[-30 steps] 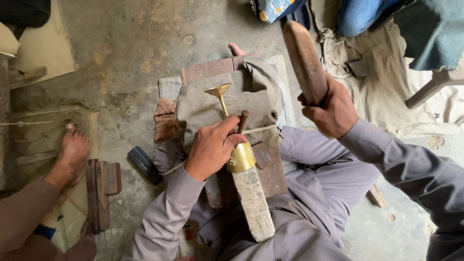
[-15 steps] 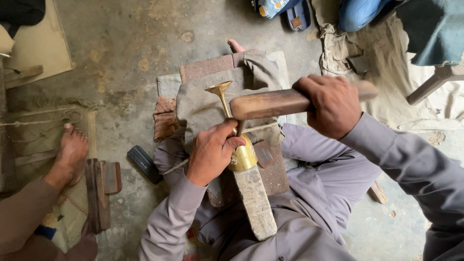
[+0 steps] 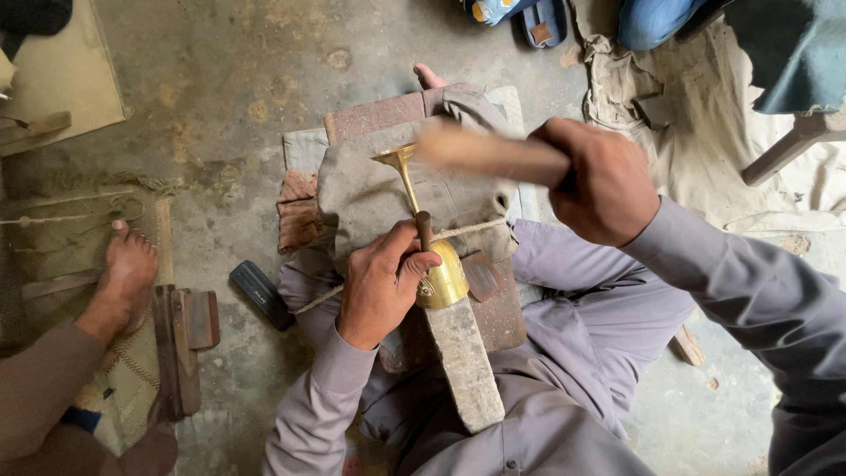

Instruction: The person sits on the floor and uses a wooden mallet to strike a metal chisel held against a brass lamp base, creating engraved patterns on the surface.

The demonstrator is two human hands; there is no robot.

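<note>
Wooden mallet (image 3: 489, 154), gripped by right hand (image 3: 604, 181), has swung lower; left hand (image 3: 381, 284) still grips punch (image 3: 424, 231).

Wooden mallet (image 3: 489, 154) motion-blurred.

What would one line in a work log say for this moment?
left hand: holds punch on brass goblet | right hand: grips wooden mallet, blurred, above punch | goblet on cloth-wrapped block

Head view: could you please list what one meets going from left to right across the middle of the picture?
Bare foot → wooden block → small black case → left hand → brass piece → right hand gripping the wooden mallet.
</note>
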